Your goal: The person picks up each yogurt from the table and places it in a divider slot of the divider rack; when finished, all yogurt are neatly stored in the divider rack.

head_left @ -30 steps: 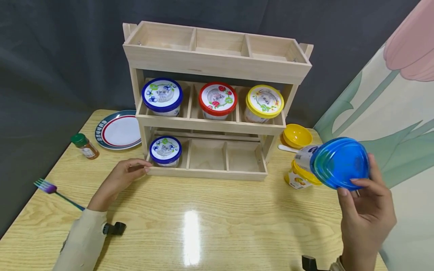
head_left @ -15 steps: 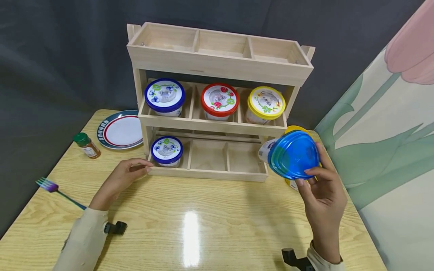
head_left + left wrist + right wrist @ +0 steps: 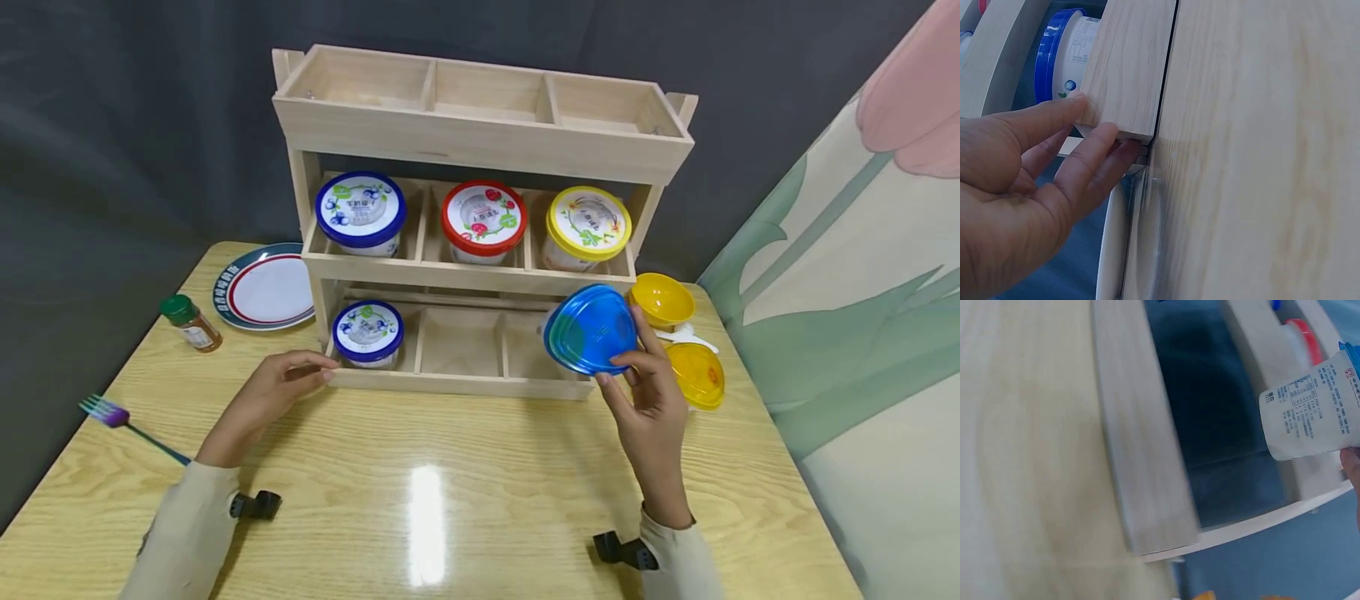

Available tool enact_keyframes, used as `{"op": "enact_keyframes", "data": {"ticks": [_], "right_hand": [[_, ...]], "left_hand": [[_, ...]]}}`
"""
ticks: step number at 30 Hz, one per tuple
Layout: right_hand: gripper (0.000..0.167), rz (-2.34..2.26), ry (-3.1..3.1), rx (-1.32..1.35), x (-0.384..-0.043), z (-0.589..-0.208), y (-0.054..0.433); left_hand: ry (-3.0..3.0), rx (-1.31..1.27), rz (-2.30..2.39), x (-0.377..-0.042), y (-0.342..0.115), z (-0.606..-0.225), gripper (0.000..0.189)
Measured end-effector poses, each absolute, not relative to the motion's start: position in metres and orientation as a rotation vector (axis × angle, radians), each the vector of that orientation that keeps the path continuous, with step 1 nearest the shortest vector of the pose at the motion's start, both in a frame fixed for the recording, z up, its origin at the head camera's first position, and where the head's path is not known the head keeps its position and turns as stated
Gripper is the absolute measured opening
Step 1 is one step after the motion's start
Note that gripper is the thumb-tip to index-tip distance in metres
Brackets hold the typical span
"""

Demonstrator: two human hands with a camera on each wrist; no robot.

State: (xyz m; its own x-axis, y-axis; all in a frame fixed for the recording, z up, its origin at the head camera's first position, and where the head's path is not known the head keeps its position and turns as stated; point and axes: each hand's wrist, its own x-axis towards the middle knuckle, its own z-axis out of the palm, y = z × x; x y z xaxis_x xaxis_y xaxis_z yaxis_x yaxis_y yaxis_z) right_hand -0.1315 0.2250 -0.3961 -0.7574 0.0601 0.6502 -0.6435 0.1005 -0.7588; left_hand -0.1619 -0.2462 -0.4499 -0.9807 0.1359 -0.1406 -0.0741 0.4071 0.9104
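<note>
My right hand (image 3: 648, 408) pinches a white tub (image 3: 1307, 412) by its translucent blue lid (image 3: 592, 329). The tub is tilted, lid towards me, over the right compartment of the bottom tier. At that tier's left front corner, my left hand (image 3: 273, 396) grips the wooden rack (image 3: 457, 384), fingertips on the board's edge and end (image 3: 1125, 94). Beside it, a blue-lidded tub (image 3: 367, 333) fills the left compartment. Blue-lidded (image 3: 360, 212), red-lidded (image 3: 483, 221) and yellow-lidded (image 3: 588, 225) tubs occupy the middle tier from left to right.
Right of the rack are a yellow bowl (image 3: 662, 300), a white spoon (image 3: 693, 339) and a yellow-lidded tub (image 3: 696, 375). To the left lie a plate (image 3: 268, 287), a green-capped spice jar (image 3: 191, 323) and a fork (image 3: 135, 429). A dark curtain hangs behind.
My right hand has carried the blue-lidded tub leftwards from beyond the yellow bowl to the right end of the bottom tier. The left hand has kept its place at the rack's corner.
</note>
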Motion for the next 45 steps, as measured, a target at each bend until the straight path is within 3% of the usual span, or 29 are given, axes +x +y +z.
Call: {"op": "enact_keyframes", "data": {"ticks": [15, 45], "right_hand": [[0.019, 1.718, -2.052, 0.453, -0.159, -0.439, 0.219], [0.020, 1.515, -2.342, 0.291, -0.178, -0.446, 0.215]], "left_hand": [[2.467, 0.058, 1.611, -0.161, -0.249, -0.450, 0.032], [2.475, 0.063, 1.612, -0.161, -0.248, -0.449, 0.032]]}}
